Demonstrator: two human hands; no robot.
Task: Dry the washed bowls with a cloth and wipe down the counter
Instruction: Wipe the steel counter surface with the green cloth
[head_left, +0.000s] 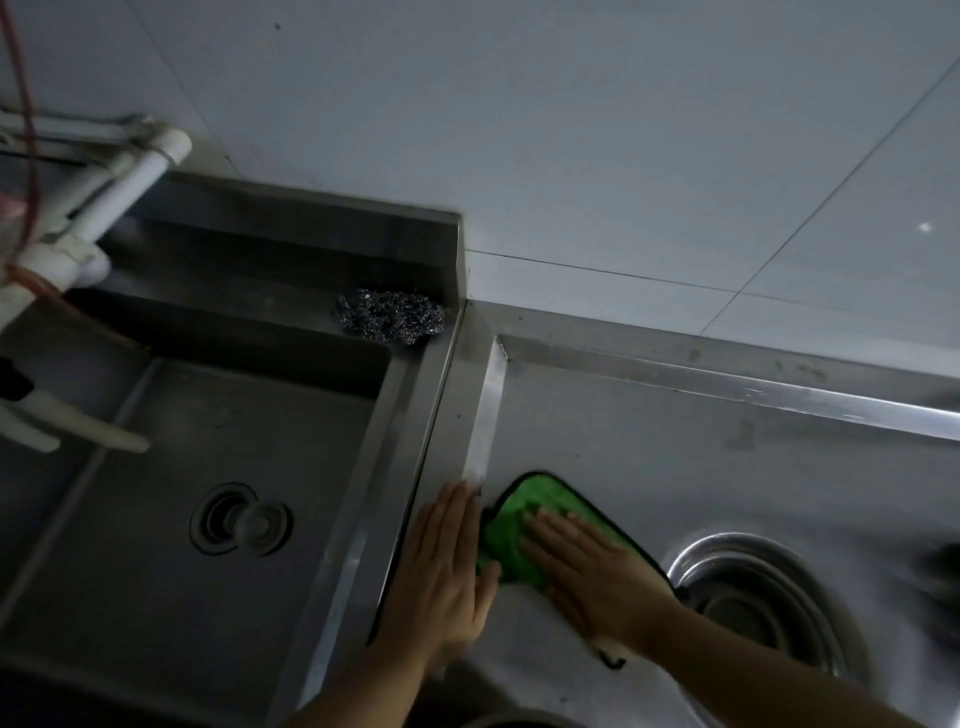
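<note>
White pipes (130, 176) cross the far left corner above the steel sink (322, 519), and a wire scourer (389, 316) lies in the sink's far right corner. The left hand (441, 577) rests flat on the counter's (675, 447) raised left edge, fingers straight and together. Just beside it, the right hand (587, 566) presses the green cloth (524, 525) flat onto the counter, fingers straight. Stacked steel bowls (753, 597) stand near the counter's front edge.
</note>
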